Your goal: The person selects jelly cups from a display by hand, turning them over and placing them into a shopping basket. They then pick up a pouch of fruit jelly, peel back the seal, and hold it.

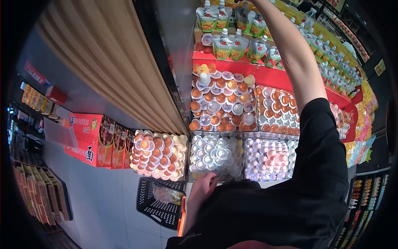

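My left hand [202,187] is low in the middle of the head view, at the front edge of a bin of clear and pale jelly cups [213,152]. Its visible fingers are slightly apart, with nothing seen between them. A black basket [146,207] with an orange handle [182,218] is beside my left forearm and holds a clear plastic package [163,194]. My right arm stretches up over the display; my right hand [243,1] is mostly cut off by the top edge, near spouted pouches [244,20], and its grip is hidden.
Bins of orange jelly cups [224,97] and pale cups [262,159] fill the display below a red shelf edge [232,65]. Red boxes [85,139] stand at the left. A grey pillar [179,50] rises beside the bins. Stocked shelves [362,203] are at the far right.
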Action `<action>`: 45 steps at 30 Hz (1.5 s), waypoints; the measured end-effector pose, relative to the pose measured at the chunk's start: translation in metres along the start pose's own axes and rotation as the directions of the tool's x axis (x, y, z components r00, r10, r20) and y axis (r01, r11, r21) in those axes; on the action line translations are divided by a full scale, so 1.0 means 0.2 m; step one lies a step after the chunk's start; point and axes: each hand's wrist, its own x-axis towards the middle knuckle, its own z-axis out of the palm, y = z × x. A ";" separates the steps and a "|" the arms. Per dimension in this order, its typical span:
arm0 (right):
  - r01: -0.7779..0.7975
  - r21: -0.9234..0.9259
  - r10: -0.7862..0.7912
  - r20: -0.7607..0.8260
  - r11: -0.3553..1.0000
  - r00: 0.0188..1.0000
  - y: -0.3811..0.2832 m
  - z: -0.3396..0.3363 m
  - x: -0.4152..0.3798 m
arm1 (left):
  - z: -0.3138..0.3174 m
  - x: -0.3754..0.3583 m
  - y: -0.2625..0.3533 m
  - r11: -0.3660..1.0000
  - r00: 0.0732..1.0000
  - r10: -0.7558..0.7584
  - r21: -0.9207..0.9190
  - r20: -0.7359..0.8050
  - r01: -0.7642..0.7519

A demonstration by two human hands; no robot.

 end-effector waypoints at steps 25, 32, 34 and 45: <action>-0.246 0.119 0.236 0.091 0.962 0.967 -0.01 -0.09 -0.06 | 0.02 -0.04 -0.01 0.996 0.995 -0.056 0.068 -0.082 0.062; -0.060 0.020 0.058 0.071 0.998 0.996 -0.16 -0.29 -0.36 | 0.04 -0.01 0.02 0.998 0.998 -0.012 0.062 -0.063 0.016; 0.088 -0.072 -0.080 0.106 0.994 0.991 -0.10 -0.28 -0.38 | 0.06 -0.01 -0.01 0.998 0.998 0.006 0.070 -0.065 -0.001; 0.159 0.064 -0.164 0.084 0.985 0.983 -0.08 -0.35 -0.57 | 0.09 -0.01 0.07 0.987 0.994 0.093 0.135 -0.063 -0.084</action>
